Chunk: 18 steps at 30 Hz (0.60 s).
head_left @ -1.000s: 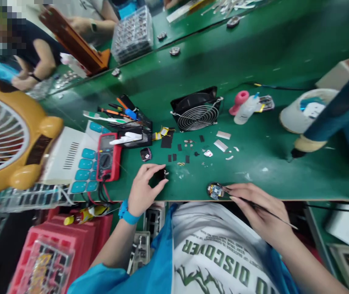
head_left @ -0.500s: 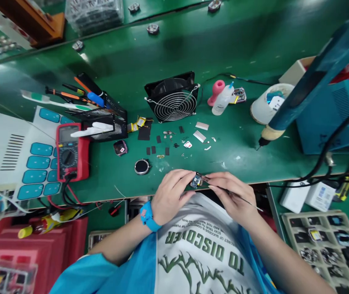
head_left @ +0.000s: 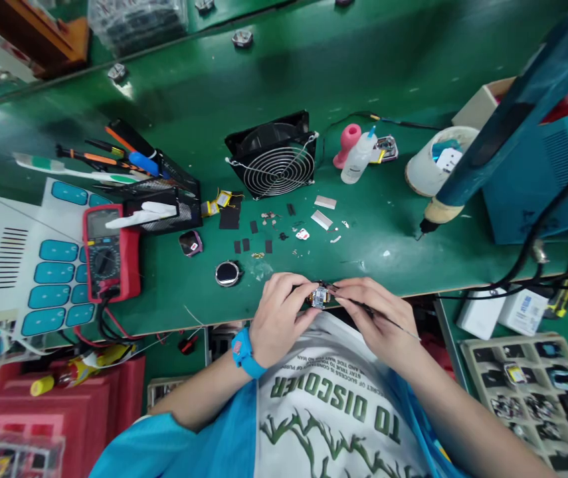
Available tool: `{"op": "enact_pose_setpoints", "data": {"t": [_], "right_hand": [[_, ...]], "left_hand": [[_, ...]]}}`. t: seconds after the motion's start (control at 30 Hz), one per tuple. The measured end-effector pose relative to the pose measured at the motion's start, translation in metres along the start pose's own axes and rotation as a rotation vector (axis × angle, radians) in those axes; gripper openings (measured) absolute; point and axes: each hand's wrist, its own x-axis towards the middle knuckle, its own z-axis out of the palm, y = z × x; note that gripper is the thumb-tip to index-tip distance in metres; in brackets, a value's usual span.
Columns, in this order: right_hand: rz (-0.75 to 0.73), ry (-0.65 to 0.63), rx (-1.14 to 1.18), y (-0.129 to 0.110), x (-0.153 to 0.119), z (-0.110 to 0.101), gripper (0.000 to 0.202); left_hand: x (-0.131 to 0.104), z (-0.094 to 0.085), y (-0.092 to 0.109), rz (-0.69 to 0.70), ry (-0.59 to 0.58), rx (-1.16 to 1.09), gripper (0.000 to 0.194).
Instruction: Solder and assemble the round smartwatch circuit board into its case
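Between the thumb and fingers of my left hand (head_left: pixel 284 309) is a small electronic module (head_left: pixel 319 297), with a silvery face and a coppery edge, held just off the bench's front edge. My right hand (head_left: pixel 380 318) pinches a thin dark tool that looks like tweezers (head_left: pixel 388 320). Its working end meets the module's right side; the exact contact is too small to make out. A round watch (head_left: pixel 228 273) lies left of my left hand, and a square watch (head_left: pixel 190 243) farther left. Small dark pads (head_left: pixel 268 246) and a white-and-red piece (head_left: pixel 302 234) lie beyond my hands.
A black fan (head_left: pixel 276 159) stands at the back. On the left are a multimeter (head_left: pixel 107 252) and a mesh tool holder (head_left: pixel 189 199). To the right, a blue handheld tool (head_left: pixel 493 126) points down beside a white tub (head_left: pixel 420 169). A parts tray (head_left: pixel 483 340) sits lower right.
The module has turned slightly in my left hand, and its face now looks more silvery than blue. Both hands stay nearly in place; the view has shifted a little.
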Motion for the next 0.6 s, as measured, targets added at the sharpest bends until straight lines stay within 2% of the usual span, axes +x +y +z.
{"op": "enact_pose_setpoints", "data": {"t": [0.4, 0.6], "right_hand": [[0.010, -0.102, 0.142, 0.009, 0.008, -0.011, 0.021], [0.083, -0.194, 0.267, 0.018, 0.018, -0.017, 0.018]], "left_hand": [[-0.001, 0.001, -0.002, 0.021, 0.015, 0.005, 0.029], [-0.001, 0.001, -0.004, 0.033, 0.039, -0.017, 0.025]]}}
